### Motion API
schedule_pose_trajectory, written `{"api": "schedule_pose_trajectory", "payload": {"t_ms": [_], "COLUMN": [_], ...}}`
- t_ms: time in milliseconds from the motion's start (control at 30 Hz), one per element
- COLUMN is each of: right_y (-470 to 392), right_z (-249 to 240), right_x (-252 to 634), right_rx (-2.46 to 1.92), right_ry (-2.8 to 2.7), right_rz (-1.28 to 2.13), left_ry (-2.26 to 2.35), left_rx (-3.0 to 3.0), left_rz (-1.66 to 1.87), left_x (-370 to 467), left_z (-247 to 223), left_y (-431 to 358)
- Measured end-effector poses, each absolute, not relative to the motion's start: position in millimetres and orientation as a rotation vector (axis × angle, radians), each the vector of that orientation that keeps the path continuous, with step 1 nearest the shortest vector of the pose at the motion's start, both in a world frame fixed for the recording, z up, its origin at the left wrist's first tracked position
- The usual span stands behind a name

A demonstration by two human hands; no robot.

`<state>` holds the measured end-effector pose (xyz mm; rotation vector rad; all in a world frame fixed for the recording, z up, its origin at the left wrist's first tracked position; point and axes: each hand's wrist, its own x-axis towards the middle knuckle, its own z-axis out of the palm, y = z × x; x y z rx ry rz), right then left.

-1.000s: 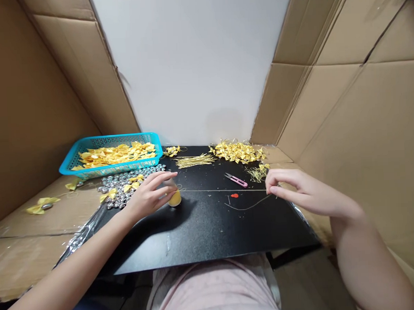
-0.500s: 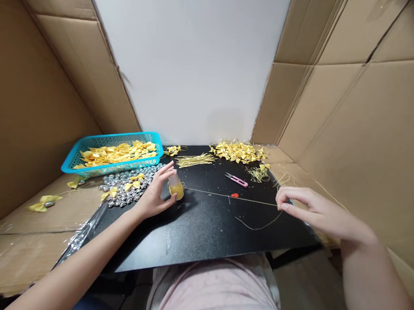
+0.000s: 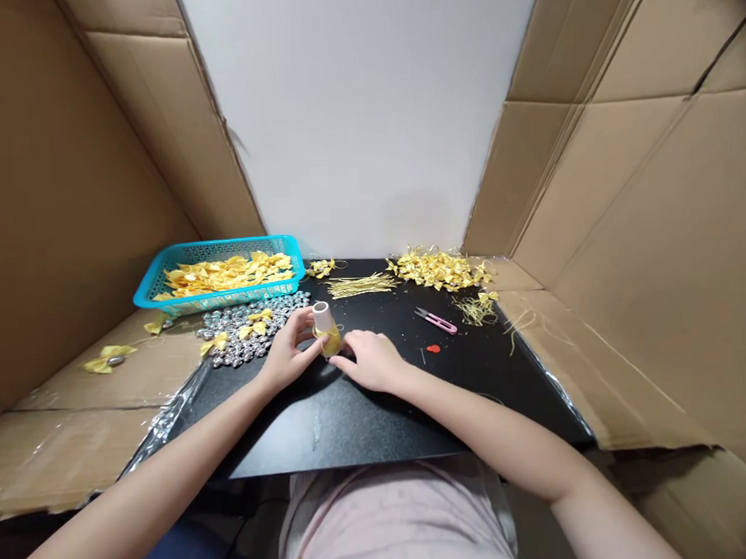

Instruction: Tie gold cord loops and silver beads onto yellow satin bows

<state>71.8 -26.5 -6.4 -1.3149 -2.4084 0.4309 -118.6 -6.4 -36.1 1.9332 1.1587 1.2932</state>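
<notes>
A small cone-shaped spool (image 3: 325, 321), white at the top with yellow thread round its lower part, stands upright on the black table (image 3: 379, 427). My left hand (image 3: 294, 349) holds the spool from the left, thumb in front and fingers behind. Close against its right side is my right hand (image 3: 372, 360), fingers bent and pressed near the spool's base; whatever they pinch is too small to make out. A thin loop of thread shows beside the spool.
Yellow bows fill a blue basket (image 3: 142, 294) at the back left, above silver beads (image 3: 231, 352). Gold twist ties (image 3: 361, 285), a bow pile (image 3: 438, 270), thread scraps (image 3: 476, 310), pink snips (image 3: 437, 320) and a red piece (image 3: 434, 348) lie rightward. Cardboard walls flank the table.
My right hand has moved left from the table's right side to the spool. The thread stretched across the table no longer shows. My left hand has closed round the spool.
</notes>
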Motion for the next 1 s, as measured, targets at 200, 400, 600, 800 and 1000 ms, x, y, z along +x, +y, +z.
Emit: {"api": "schedule_pose_trajectory", "payload": {"t_ms": [200, 400, 600, 800, 1000], "right_y": [-22, -21, -13, -5, -15], "right_z": [-34, -34, -32, -34, -25], "right_x": [72, 82, 88, 93, 97], "right_rx": [-1.094, -0.876, -0.848, -0.857, -0.727], "right_ry": [-2.162, -1.966, -1.765, -1.616, -1.631], "right_rz": [0.565, 0.562, 0.533, 0.538, 0.498], "left_ry": [1.234, 1.443, 1.346, 1.236, 1.219], "left_rx": [1.997, 1.975, 2.019, 1.954, 1.858], "left_rz": [1.359, 1.432, 1.363, 1.338, 1.365], "left_x": [-118, -121, -121, -117, -117], "left_z": [-36, -33, -30, -28, -29], "left_y": [-5, -2, -2, -5, -5]}}
